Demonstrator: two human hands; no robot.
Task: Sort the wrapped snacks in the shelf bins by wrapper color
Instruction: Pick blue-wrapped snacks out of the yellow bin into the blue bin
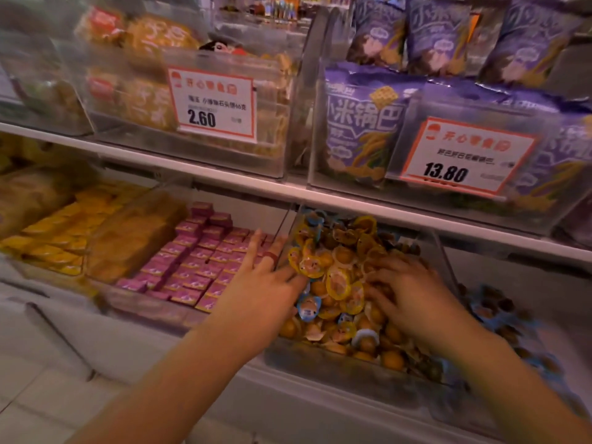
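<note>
The shelf [224,184] runs across the whole view in two tiers, each lined with clear plastic bins. On the upper tier, purple bags [362,123] stand in the right-hand bin behind a price tag reading 13.80 [461,158]; yellow-orange packs [150,100] fill the bin to the left behind a tag reading 2.60 [213,104].

On the lower tier, a bin of yellow wrapped bars [64,232] sits at far left. Beside it, pink wrapped blocks [198,257] lie in neat rows. The centre bin [336,366] holds a loose heap of small round snacks [342,283], most with yellow-rimmed wrappers, a few with blue rims mixed in. To the right, a further bin holds blue-rimmed snacks [493,306]; detail there is blurred.

Both arms reach into the centre bin. The left hand [262,283] lies with fingers spread and straight, crossing the divider between the pink blocks and the round snacks; a red ring [271,256] is on one finger. Its thumb side touches the heap near a blue-rimmed snack [309,307]. The right hand [410,293] rests palm down on the heap, fingers bent into the snacks; whether it pinches one cannot be told.
</note>
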